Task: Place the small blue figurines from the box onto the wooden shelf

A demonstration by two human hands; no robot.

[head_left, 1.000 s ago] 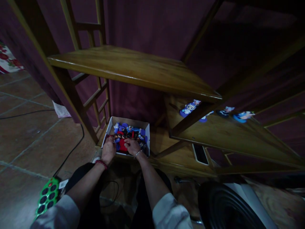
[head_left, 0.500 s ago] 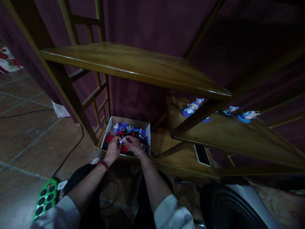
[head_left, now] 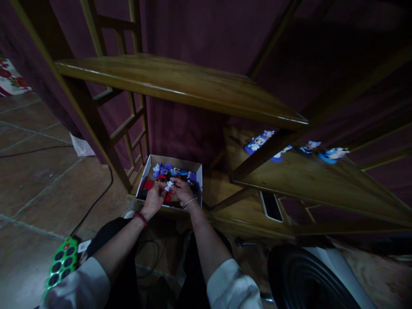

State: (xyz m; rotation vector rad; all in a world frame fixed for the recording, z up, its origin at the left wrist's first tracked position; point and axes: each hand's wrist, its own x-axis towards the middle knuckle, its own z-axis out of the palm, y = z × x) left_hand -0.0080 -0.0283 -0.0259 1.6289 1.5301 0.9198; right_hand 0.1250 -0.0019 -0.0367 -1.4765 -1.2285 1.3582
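Observation:
Between my two hands is a small white-and-purple figurine (head_left: 169, 185), held just above an open white cardboard box (head_left: 201, 184). My left hand (head_left: 154, 201), with a red bead bracelet at the wrist, pinches it from the left. From the right, my right hand (head_left: 183, 191) has its fingers closed on the same figurine. Inside the box lie several more figurines and round bases in purple, blue, red and black, among them a purple figurine (head_left: 157, 170) near the back left corner. My hands cover part of the contents.
The box stands on the low board of a wooden shelf unit (head_left: 180, 81). Several figurines, one a large purple-based figurine (head_left: 255, 143), stand on the right shelf. Below lies a phone (head_left: 272, 207). A green power strip (head_left: 62, 264) is on the floor; a black round stool (head_left: 305, 279) is nearby.
The figurine has turned between my fingers, and more of it now shows. My right hand has shifted slightly upward. The view has moved a little.

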